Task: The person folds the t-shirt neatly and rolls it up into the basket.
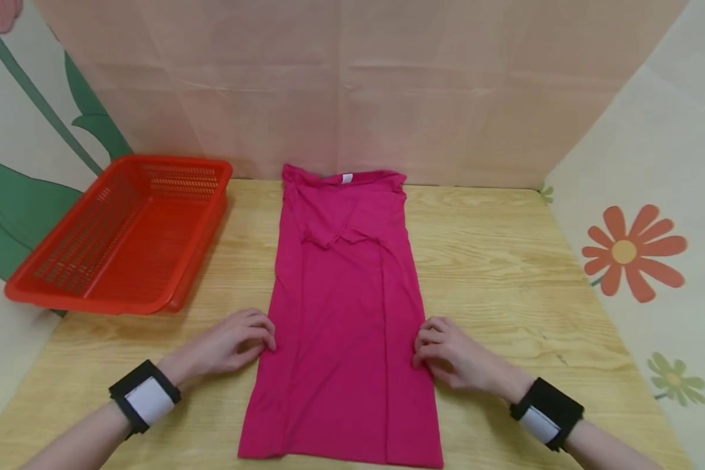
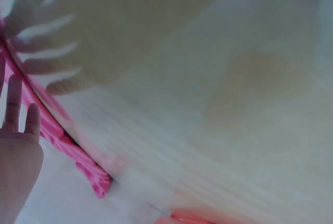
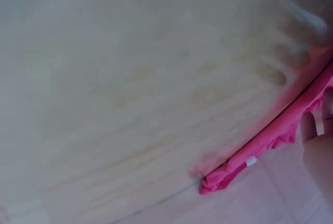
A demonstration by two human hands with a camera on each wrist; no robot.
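Observation:
A bright pink shirt (image 1: 341,313) lies lengthwise on the table, its two sides folded inward into a long strip. A small white label (image 1: 347,178) shows at its neckline, at the far end. My left hand (image 1: 235,341) is at the shirt's left edge, fingers loosely bent and fingertips by the cloth. Opposite it, my right hand (image 1: 455,352) touches the right edge with its fingertips. In the left wrist view, spread fingers (image 2: 14,102) stand beside the pink cloth. Only part of the right hand (image 3: 320,146) shows in the right wrist view.
A red plastic basket (image 1: 202,245) with slotted walls stands on the left of the wooden table (image 1: 493,261). A pinkish covering (image 1: 388,98) rises behind the table. Flower-patterned panels (image 1: 640,163) flank both sides. Each wrist wears a black band (image 1: 546,411).

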